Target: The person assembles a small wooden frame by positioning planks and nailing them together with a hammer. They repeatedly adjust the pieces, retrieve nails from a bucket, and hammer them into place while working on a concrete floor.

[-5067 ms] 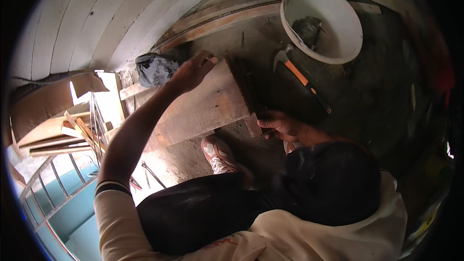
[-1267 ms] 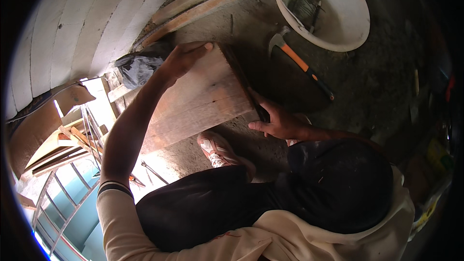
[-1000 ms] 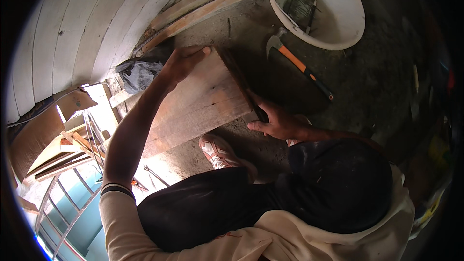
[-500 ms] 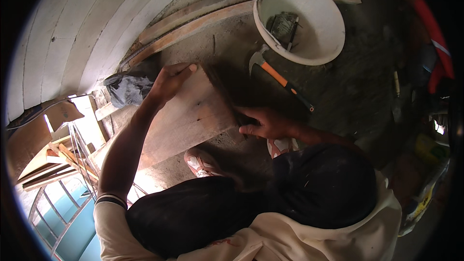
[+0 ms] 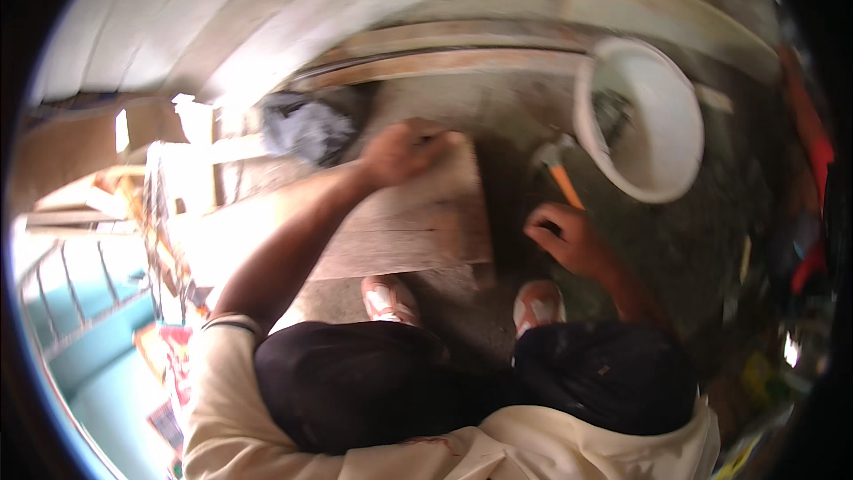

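A wide wooden board (image 5: 391, 231) slopes from the bright left side toward the middle, its end near my shoes. My left hand (image 5: 404, 156) is closed over the far edge of the board, close to its end corner. Off the board, to its right, hovers my right hand (image 5: 573, 238), its fingers loosely curled with a gap between thumb and forefinger and nothing seen in them. Just beyond it lies a hammer (image 5: 564, 185) with an orange handle; the lower part of the handle is hidden by my hand or lost in shadow.
A white bucket (image 5: 662, 151) with a dark object inside stands at the far right. Long timber strips (image 5: 462, 62) run along the wall base. A crumpled grey plastic bag (image 5: 311, 129) lies beyond my left forearm. Wood scraps (image 5: 75, 209) and metal bars (image 5: 75, 293) are at the left.
My right hand has come off the board's end and moved right, toward the hammer's handle. My left hand stays on the far edge. The whole view has shifted and blurred.
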A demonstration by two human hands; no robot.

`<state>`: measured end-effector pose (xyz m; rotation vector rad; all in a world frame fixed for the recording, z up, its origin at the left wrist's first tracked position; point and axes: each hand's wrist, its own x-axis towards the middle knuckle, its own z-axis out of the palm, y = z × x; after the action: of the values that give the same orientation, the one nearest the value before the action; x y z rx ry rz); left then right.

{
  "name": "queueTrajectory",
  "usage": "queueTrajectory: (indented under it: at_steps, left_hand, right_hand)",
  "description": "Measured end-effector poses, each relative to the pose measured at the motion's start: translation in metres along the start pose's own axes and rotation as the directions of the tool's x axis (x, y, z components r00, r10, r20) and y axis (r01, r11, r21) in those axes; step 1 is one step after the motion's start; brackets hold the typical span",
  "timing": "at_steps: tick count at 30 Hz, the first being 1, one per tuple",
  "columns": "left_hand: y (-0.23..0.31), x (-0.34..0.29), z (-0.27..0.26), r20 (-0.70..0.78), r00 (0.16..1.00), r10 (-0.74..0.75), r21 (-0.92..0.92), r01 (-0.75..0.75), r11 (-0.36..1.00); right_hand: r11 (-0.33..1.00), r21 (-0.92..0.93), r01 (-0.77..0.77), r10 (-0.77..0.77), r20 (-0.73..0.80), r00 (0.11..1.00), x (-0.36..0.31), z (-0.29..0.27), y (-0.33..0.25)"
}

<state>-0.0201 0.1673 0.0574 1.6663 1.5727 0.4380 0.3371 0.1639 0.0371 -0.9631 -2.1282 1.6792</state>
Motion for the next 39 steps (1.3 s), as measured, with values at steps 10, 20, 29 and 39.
queueTrajectory:
  at_steps: [10,20,29,39]
  left_hand:
    - [-0.102,-0.060,-0.110,-0.751,0.529,-0.395,-0.219,0.364,0.905]
    - [-0.246,-0.043,-0.136,-0.179,0.969,-0.169,0.490,0.237,0.839]
    - [-0.255,-0.033,-0.121,-0.286,0.958,-0.029,0.481,0.170,0.860]
    - [-0.267,-0.044,-0.127,-0.412,0.911,-0.004,0.443,0.205,0.873]
  right_hand:
    - [0.948,-0.033,-0.317,0.311,-0.124,0.942,-0.017,-0.010,0.024]
    - [0.954,-0.218,-0.205,0.161,-0.203,0.966,-0.026,-0.006,0.049]
    - [0.923,-0.231,-0.307,0.240,-0.279,0.930,-0.047,-0.017,0.036]
    - [0.852,-0.266,-0.451,0.342,-0.370,0.864,-0.066,-0.008,0.067]
